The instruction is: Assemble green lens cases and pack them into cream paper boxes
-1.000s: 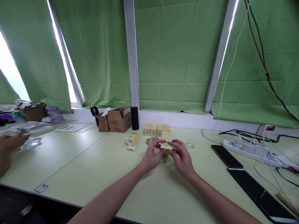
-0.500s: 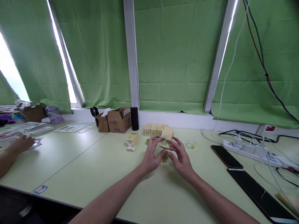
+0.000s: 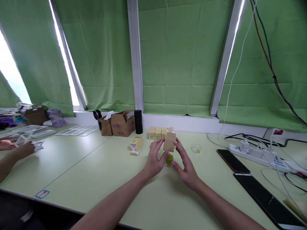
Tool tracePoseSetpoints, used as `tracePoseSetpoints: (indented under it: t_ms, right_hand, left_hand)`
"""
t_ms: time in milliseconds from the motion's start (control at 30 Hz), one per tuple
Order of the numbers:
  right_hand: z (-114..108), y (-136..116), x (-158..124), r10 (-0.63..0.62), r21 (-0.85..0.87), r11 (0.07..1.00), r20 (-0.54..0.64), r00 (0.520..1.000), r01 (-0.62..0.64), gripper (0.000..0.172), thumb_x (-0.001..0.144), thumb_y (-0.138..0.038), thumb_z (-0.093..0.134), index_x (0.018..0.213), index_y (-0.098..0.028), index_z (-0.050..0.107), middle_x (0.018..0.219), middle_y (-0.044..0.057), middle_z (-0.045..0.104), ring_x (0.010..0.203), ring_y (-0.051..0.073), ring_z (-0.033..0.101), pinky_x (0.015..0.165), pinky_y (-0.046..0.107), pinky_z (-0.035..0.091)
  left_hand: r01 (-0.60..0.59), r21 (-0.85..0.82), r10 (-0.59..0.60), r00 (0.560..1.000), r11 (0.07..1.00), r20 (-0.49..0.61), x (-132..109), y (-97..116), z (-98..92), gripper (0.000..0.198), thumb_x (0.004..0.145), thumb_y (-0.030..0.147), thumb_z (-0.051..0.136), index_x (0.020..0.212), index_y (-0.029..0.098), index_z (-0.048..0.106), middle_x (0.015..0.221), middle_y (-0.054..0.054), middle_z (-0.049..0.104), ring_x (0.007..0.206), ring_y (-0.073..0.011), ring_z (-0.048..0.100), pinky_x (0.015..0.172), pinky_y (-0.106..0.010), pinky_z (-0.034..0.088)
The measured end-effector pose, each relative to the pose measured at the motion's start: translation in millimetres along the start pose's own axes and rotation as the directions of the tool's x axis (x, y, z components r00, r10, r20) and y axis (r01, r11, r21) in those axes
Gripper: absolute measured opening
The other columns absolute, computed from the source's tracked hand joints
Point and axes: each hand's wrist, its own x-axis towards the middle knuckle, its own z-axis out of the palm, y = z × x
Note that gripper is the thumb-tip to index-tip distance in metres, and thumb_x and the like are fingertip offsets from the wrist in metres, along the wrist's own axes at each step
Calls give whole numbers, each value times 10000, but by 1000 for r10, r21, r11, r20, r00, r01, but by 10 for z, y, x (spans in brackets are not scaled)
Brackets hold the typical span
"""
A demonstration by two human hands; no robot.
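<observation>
A small brown cardboard box (image 3: 169, 142) with a raised flap is held upright between my two hands. My left hand (image 3: 155, 159) presses its fingertips on the left side of the box. On the right side are the fingers of my right hand (image 3: 185, 164). Both thumbs are lower, near a small green item in a clear container (image 3: 169, 159) on the table below the box. Behind stands a row of similar small boxes (image 3: 157, 132) with green windows. An opened box (image 3: 136, 145) lies to the left, its white inside showing.
A clear round dish (image 3: 196, 148) with a yellow bit is to the right. Beyond it lie two dark phones or tablets (image 3: 232, 160) and a white power strip (image 3: 259, 155) with cables. A carton (image 3: 122, 124) and a black cylinder (image 3: 138, 122) stand back left. Another person's hand (image 3: 25, 150) handles clear packaging.
The box between my hands has turned, so a plain brown side faces me instead of the green-windowed side. The other person's hands have shifted, with a second hand now showing.
</observation>
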Motion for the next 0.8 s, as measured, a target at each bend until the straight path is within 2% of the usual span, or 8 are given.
tracePoseSetpoints:
  t_ms: [200,300,367,467,533,633,800]
  right_hand:
    - [11,-102,-22,-114,-66,990,135,984,124,623,1018,-380,500,1598,-372,273,1721,-4,173,1593,290,119,1275,584,199]
    - [14,-106,-44,-139,-90,983,208,968,160,623,1018,-340,490,1602,-350,272,1713,5,207,1595,291,108,1271,590,214]
    - [21,-83,-55,-156,-107,977,223,962,184,622,1014,-308,492,1599,-332,283,1691,21,276,1590,285,143,1270,582,230]
    - [39,-3,-61,-178,-165,964,175,968,207,581,997,-245,501,1556,-320,360,1626,45,405,1552,272,274,1257,560,280]
    - [55,78,-59,-160,-236,954,120,980,185,520,977,-203,505,1482,-314,445,1560,55,491,1504,265,362,1234,544,331]
    - [80,217,-61,-55,-363,929,66,996,75,453,941,-190,535,1385,-277,518,1496,85,535,1438,279,428,1194,538,384]
    - [114,364,-83,149,-436,894,65,987,-106,523,907,-236,587,1419,-225,480,1432,128,560,1362,301,482,1108,490,468]
  left_hand:
    - [94,-49,-98,992,994,-78,-3,-44,-1,514,948,416,622,1402,209,504,1360,-156,587,1235,-295,562,1000,-445,484]
    - [138,-79,-145,985,987,-98,13,-22,-6,594,904,426,685,1407,201,463,1313,-143,616,1160,-275,591,960,-410,472]
    - [164,-104,-177,976,981,-126,36,-16,-6,569,893,420,697,1367,197,474,1238,-123,641,1108,-256,596,934,-386,460]
    - [232,-190,-265,949,954,-173,77,-51,-8,495,892,421,692,1296,200,510,1175,-102,653,1048,-230,598,888,-350,456]
    - [266,-282,-323,930,922,-177,101,-104,-17,504,884,436,695,1290,192,520,1188,-110,651,1043,-229,604,877,-342,464]
    - [317,-422,-405,904,849,-138,127,-200,-36,514,848,457,724,1242,170,562,1165,-121,664,1028,-243,619,878,-350,485]
    - [354,-580,-497,861,733,-103,142,-306,-40,537,745,363,798,1200,166,590,1206,-125,675,1078,-261,636,939,-367,494]
